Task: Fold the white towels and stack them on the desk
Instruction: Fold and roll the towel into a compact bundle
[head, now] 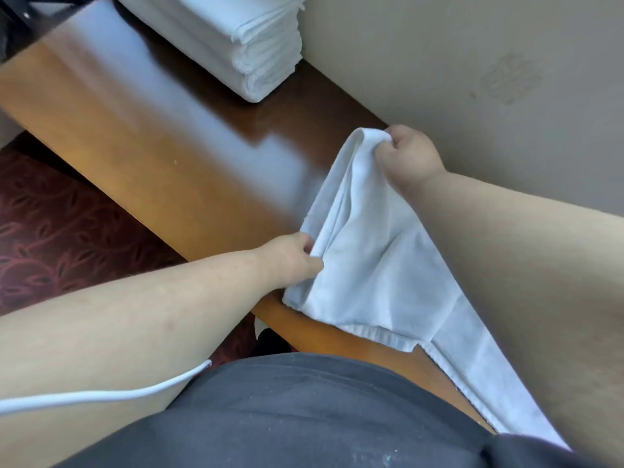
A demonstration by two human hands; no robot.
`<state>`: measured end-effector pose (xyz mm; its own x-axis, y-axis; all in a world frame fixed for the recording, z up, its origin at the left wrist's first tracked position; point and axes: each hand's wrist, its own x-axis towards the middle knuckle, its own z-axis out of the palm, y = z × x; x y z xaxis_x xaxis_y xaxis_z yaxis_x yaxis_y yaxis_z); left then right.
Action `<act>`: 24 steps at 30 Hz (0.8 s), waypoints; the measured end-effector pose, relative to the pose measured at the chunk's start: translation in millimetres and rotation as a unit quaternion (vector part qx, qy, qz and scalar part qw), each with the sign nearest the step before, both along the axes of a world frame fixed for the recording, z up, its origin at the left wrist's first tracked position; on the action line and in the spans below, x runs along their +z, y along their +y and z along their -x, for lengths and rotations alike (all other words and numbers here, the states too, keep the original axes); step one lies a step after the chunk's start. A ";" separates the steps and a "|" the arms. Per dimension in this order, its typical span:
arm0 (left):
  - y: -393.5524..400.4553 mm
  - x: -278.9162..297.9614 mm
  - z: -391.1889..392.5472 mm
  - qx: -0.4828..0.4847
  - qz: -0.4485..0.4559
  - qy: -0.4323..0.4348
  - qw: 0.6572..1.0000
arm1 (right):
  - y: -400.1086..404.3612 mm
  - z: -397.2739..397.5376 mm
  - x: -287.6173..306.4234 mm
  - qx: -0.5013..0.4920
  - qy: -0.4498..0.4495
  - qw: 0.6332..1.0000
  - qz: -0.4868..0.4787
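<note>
Over the desk [141, 136], towel [364, 251] stretched wall-to-edge, left hand [290, 261] and right hand [408, 157] each pinching a corner

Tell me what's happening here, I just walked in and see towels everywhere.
A person is folding a white towel at a wooden desk. The left hand pinches one end and the right hand grips the other, holding it above the desk. A stack of folded towels already sits at the desk's far end.

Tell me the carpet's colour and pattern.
Dark red carpet with a leafy vine pattern, seen in the head view.
</note>
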<state>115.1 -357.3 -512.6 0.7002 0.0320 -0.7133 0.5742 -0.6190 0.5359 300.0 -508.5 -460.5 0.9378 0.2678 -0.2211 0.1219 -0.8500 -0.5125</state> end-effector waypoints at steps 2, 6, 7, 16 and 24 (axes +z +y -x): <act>11.0 0.2 -7.1 0.091 -0.012 -0.043 0.995 | 4.6 -14.3 -3.8 -0.035 0.017 0.999 0.001; 29.2 -8.5 -12.3 0.143 -0.088 -0.103 0.981 | 14.0 -29.9 -17.1 -0.070 -0.024 0.994 0.079; 31.0 -11.2 -13.5 0.114 -0.110 -0.108 0.981 | 15.9 -28.3 -20.7 -0.050 -0.029 0.993 0.101; 24.0 -23.9 -30.0 -0.042 -0.132 -0.029 0.990 | 55.2 8.9 -61.3 -0.015 0.146 0.962 0.232; 40.4 -13.8 -30.3 0.036 -0.052 -0.041 0.997 | 65.4 -1.8 -52.5 -0.037 0.131 0.984 0.112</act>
<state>145.4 -316.9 -526.4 0.7496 0.1560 -0.6433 0.5760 -0.6327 0.5177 301.8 -443.1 -513.0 0.8562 0.1175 -0.5031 -0.0563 -0.9467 -0.3170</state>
